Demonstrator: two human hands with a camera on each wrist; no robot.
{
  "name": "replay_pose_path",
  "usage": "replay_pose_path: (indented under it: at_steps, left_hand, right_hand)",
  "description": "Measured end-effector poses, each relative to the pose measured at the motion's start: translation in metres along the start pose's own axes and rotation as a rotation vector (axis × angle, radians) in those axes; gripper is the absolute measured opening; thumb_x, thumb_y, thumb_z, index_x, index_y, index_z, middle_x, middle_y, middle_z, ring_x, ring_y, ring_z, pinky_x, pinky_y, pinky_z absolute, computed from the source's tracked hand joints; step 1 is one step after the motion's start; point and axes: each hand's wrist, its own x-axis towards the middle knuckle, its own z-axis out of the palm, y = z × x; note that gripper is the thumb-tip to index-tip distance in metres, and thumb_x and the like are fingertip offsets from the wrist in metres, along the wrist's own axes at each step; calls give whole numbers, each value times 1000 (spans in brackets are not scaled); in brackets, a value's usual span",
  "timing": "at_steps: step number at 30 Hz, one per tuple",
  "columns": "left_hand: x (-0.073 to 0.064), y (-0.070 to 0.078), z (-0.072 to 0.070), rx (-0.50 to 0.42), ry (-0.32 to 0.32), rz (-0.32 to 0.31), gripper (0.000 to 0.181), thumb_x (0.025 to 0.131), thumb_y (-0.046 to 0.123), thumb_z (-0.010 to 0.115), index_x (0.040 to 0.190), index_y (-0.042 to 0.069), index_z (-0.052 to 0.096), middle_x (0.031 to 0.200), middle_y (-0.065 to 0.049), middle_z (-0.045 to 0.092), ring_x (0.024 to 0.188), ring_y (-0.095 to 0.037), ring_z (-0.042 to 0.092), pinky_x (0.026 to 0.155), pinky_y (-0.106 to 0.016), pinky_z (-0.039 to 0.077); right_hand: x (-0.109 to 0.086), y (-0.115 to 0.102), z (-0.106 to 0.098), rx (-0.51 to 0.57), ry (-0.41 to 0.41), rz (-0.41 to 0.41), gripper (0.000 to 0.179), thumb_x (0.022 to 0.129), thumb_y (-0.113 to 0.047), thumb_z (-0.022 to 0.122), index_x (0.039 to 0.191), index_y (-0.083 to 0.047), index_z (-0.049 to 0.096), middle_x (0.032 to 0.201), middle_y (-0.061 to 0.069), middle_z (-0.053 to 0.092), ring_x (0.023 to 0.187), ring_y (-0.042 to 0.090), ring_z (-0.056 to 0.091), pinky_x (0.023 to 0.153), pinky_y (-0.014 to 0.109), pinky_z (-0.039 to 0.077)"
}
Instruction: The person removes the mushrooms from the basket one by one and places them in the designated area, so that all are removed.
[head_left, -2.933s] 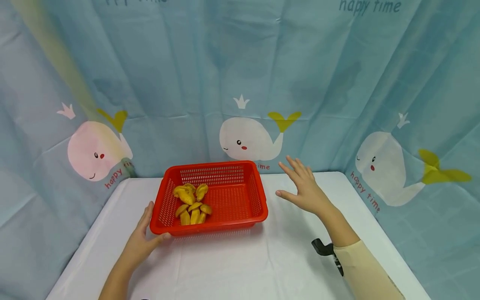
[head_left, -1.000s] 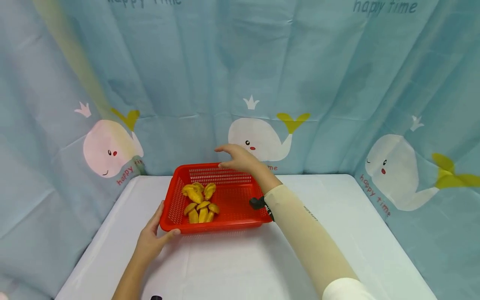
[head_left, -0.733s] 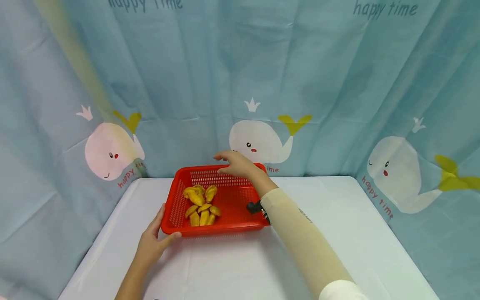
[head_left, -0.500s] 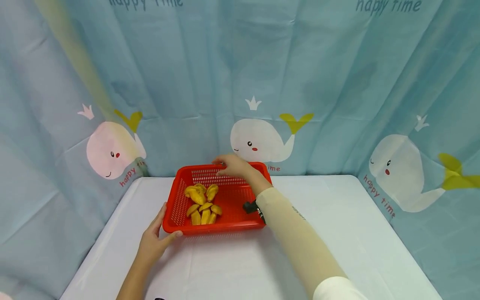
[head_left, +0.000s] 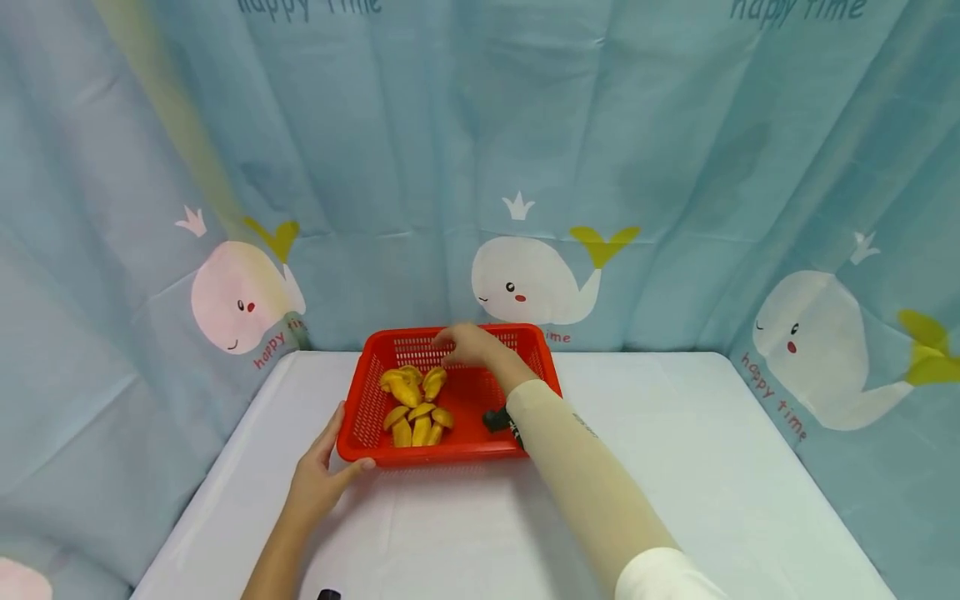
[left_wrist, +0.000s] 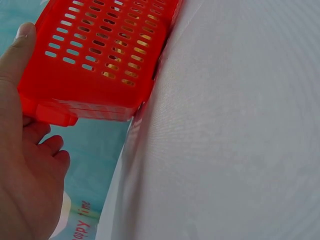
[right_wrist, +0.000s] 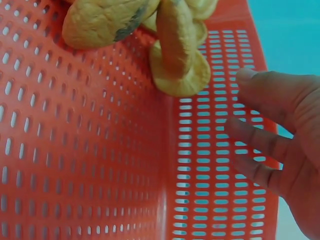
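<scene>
A red perforated plastic basket [head_left: 468, 454] rests on the table with yellow-brown mushrooms in its left half. Three mushrooms [head_left: 421, 425] lie side by side near the front wall, caps toward the back; several more [head_left: 402, 387] sit behind them. My left hand [head_left: 317, 485] grips the front left corner, thumb at the front rim. In the left wrist view, its fingers [left_wrist: 50, 145] curl below the rim. My right hand [head_left: 474, 345] hangs inside the basket by the back wall, fingers loosely bent and holding nothing. In the right wrist view, its fingertips point toward a mushroom [right_wrist: 176, 45].
A white cloth covers the table [head_left: 660, 467]. Blue curtains printed with whales [head_left: 528, 279] enclose the back and both sides. A black wrist mount [head_left: 497, 419] sits under my right forearm, over the basket. A small black object [head_left: 328, 595] shows at the bottom edge.
My right hand has swung left from beside the basket to over it, then dropped inside near the back mushrooms. My left hand stays on the corner. The head view has shifted slightly.
</scene>
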Motion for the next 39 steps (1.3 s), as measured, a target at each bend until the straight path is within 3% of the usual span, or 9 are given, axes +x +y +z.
replay_pose_path:
  at_steps: [6, 20, 31, 39]
  left_hand:
    - [-1, 1, 1, 6, 5, -12, 101, 86, 40, 83, 161, 45, 16, 170, 3, 23, 156, -32, 24, 114, -64, 36]
    - [-1, -1, -1, 11, 20, 42, 101, 85, 35, 85, 161, 46, 19, 168, 6, 28, 155, -30, 28, 112, -62, 38]
    - [-3, 3, -4, 45, 30, 43, 100, 84, 36, 85, 161, 43, 22, 167, -1, 31, 153, -35, 31, 112, -63, 39]
    - [1, -2, 0, 58, 47, 59, 100, 83, 34, 86, 160, 45, 22, 167, 1, 31, 152, -33, 32, 112, -65, 38]
  right_hand:
    - [4, 0, 10, -10, -53, 10, 40, 98, -18, 71, 138, -18, 66, 135, -2, 67, 127, 19, 58, 109, 35, 51]
    - [10, 2, 19, -81, -75, 36, 32, 98, -18, 70, 130, -20, 72, 130, -3, 69, 120, 16, 61, 105, 33, 53]
    - [14, 7, 27, -42, -118, 31, 29, 98, -18, 71, 126, -18, 74, 121, -3, 71, 102, 12, 63, 93, 26, 57]
    - [16, 6, 22, -57, -107, 24, 12, 98, -17, 71, 108, -20, 78, 104, -5, 72, 89, 12, 64, 78, 23, 57]
